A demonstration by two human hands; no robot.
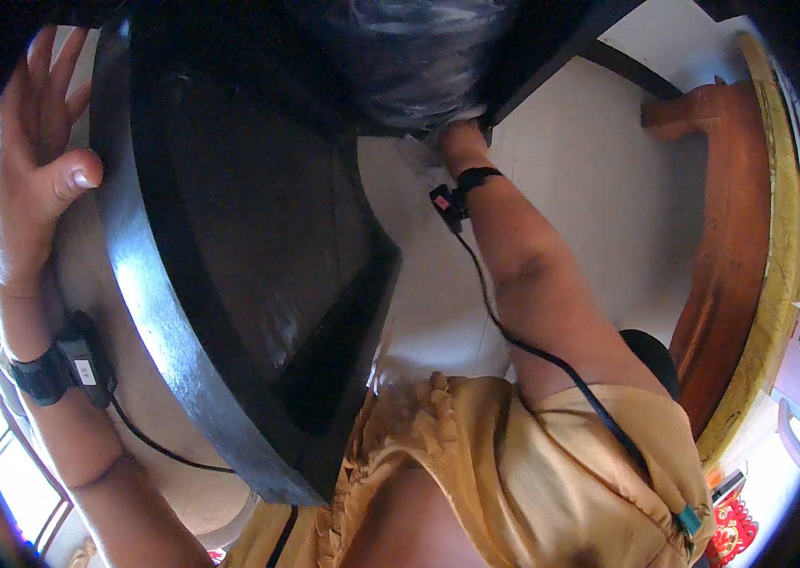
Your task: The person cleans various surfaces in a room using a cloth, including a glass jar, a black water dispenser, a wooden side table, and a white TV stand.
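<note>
At the left, my left hand (45,135) is raised with its fingers apart. Its thumb lies against or very near the shiny long edge of a black piece of furniture (158,298), which looks like an open box or drawer; contact is not certain. My right arm stretches forward past this piece. Of my right hand (466,136) only the part by the wrist shows, low beside a dark bundle in shiny clear plastic (428,64). The fingers are hidden behind the plastic, so their grip cannot be made out.
A black beam (563,57) slants across the upper right. Beyond it stands a reddish-brown wooden frame (723,234) under a yellowish curved tabletop edge (783,263). Pale floor tiles (435,298) lie below. Black cables (549,355) run from both wrist devices. A bright window (2,454) is at left.
</note>
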